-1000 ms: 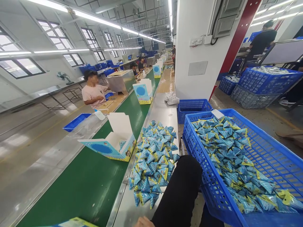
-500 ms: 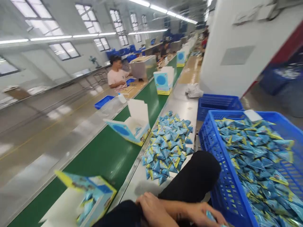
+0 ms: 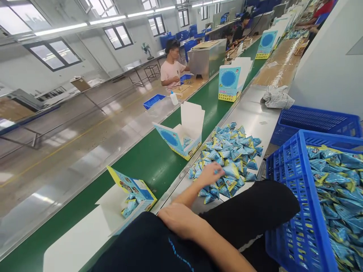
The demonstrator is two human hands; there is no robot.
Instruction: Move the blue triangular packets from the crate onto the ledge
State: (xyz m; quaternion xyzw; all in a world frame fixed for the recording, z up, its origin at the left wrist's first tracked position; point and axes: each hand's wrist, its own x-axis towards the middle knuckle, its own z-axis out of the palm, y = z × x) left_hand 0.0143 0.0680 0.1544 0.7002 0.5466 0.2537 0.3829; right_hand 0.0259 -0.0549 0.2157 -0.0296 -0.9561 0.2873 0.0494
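Note:
A heap of small blue-and-yellow triangular packets [image 3: 229, 151] lies on the steel ledge beside the green conveyor belt [image 3: 147, 158]. My left hand [image 3: 208, 174] reaches into the near edge of the heap, with its fingers curled on a blue packet. My right hand [image 3: 177, 220] rests curled on the dark clothing over my lap and holds nothing that I can see. An open printed carton [image 3: 133, 189] with packets inside sits on the belt just left of my hands. A second open carton [image 3: 181, 138] stands farther along.
A blue crate [image 3: 295, 177] full of the same packets is at my right, with an empty blue crate [image 3: 314, 121] behind it. A striped cloth [image 3: 278, 97] lies on the ledge. A person in a pink shirt [image 3: 171, 70] works across the belt near a blue tray [image 3: 154, 101].
My view swung left and down. My left hand went from my lap out to the heap. The near carton with packets came into view on the belt.

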